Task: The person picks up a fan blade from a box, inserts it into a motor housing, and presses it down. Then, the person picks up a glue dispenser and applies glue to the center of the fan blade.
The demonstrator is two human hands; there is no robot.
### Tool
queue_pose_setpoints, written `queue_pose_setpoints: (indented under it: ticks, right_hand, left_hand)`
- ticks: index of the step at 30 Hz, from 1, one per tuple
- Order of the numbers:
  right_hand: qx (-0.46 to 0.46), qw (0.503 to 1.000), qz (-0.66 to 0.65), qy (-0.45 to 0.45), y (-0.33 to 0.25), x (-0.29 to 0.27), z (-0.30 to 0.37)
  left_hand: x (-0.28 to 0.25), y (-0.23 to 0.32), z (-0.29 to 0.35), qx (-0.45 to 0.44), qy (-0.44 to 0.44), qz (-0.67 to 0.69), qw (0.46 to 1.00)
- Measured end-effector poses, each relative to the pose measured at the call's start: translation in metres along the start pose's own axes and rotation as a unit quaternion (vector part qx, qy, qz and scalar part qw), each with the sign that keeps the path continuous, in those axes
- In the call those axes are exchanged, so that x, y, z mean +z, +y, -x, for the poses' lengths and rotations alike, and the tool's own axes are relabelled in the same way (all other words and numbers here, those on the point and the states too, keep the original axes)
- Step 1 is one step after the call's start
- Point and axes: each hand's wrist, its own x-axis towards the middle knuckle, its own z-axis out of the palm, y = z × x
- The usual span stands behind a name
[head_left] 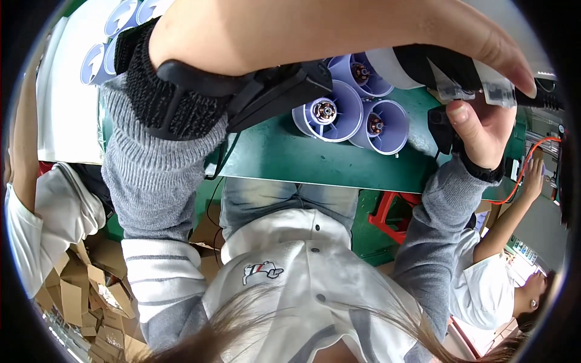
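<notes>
**Both hands at a clear plastic piece, right end of green table**

Nearest: the left hand (pixel 501 53) reaches across from a grey knit sleeve (pixel 158 175), with a black strap (pixel 136 78) at the wrist. Its fingers curl down at the clear plastic piece (pixel 500 92). The right hand (pixel 489 132) is just below, thumb raised and apart from the fingers, which are partly hidden. Firmness of either grip: cannot be made out, nor which hand bears the load.

The piece sits between the hands, beside a black ribbed cord (pixel 546 100). A black-and-white part (pixel 387 65) lies to its left; whether they join is unclear.

Handling, judged by eye: piece likely light, stiff and slick, perhaps brittle at thin edges. Best held by its side walls, with light pressure; the cord should flex, so support it rather than pull.

Beyond, on the green table (pixel 339 164): three purple cups (pixel 349 107) grouped closely, each with a small motor (pixel 325 112) inside. Probably rigid; rim hold preferable, off the motors.

Farther: a red stool (pixel 390 216) below the table, cardboard boxes (pixel 72 297) at lower left, a co-worker on each side.
</notes>
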Motion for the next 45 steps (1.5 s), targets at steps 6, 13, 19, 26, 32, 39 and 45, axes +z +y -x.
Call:
queue_pose_setpoints:
  ticks: [6,13,19,26,32,39,45]
  right_hand:
    - [-0.046,0.999,0.012,0.007,0.004,-0.001,-0.002]
    - [-0.024,0.998,-0.007,0.053,-0.001,0.014,-0.003]
    - [-0.023,0.999,0.008,0.024,0.000,0.001,-0.003]
    - [-0.039,0.999,-0.003,0.012,0.000,0.009,-0.006]
    - [-0.036,0.999,0.030,-0.015,0.010,-0.011,-0.003]
    - [-0.023,0.998,0.027,-0.053,-0.002,-0.008,-0.011]
    - [-0.010,0.995,0.026,-0.096,-0.021,0.027,-0.021]
  left_hand:
    - [-0.003,0.002,0.001,0.012,0.003,-0.007,1.000]
    - [-0.003,0.004,0.004,0.015,0.003,-0.022,1.000]
    - [-0.005,0.005,0.005,0.023,0.006,-0.031,0.999]
    - [-0.010,0.006,0.009,0.030,0.009,-0.053,0.998]
    - [-0.008,0.006,0.008,0.038,0.010,-0.057,0.998]
    - [-0.013,0.009,0.008,0.046,0.016,-0.073,0.996]
    - [-0.018,0.011,0.010,0.054,0.019,-0.091,0.994]
